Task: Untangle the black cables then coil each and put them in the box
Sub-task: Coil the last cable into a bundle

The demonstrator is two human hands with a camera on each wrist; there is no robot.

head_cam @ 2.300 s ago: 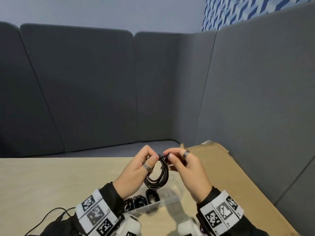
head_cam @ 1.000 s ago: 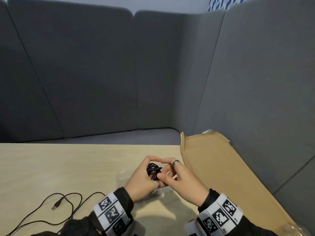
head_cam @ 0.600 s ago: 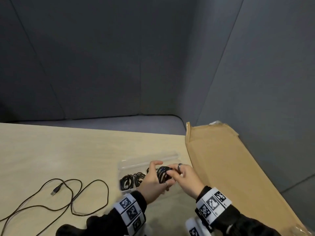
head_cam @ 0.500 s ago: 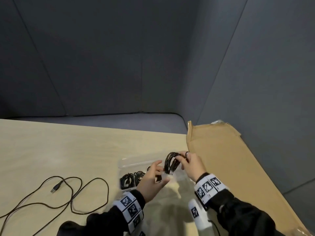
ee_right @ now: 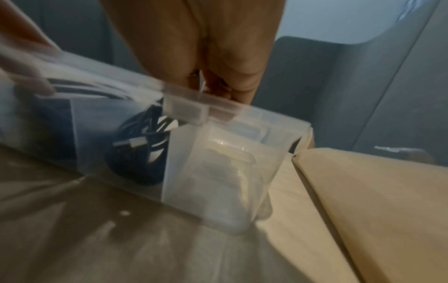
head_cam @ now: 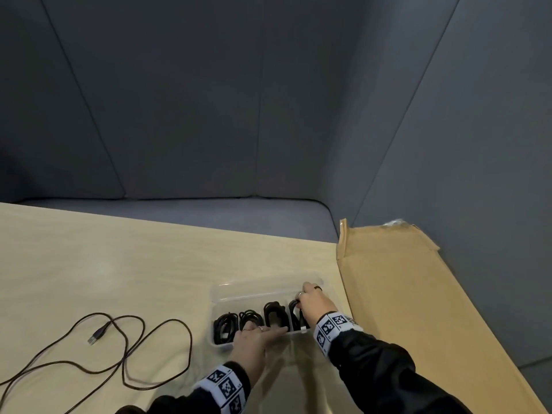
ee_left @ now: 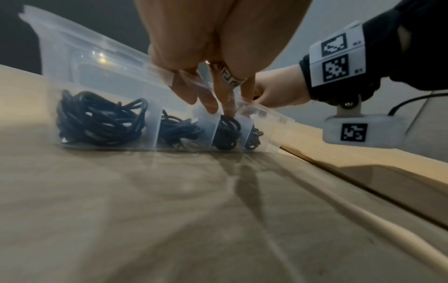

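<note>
A clear plastic box with several compartments stands open on the wooden table. Three compartments hold coiled black cables. My right hand reaches into the fourth compartment, its fingers curled over another coiled cable that sits inside. In the right wrist view its fingertips are hidden behind the box rim. My left hand lies at the front rim with straight fingers reaching into the third compartment. A loose black cable with a USB plug sprawls on the table to the left.
A flattened cardboard sheet lies along the table's right side, close to the box. Grey upholstered panels enclose the back and right. The rightmost box compartment holds no cable.
Both hands came down from holding the coil above the table. My right hand carried it into the fourth compartment; my left hand let go and moved to the front rim.
</note>
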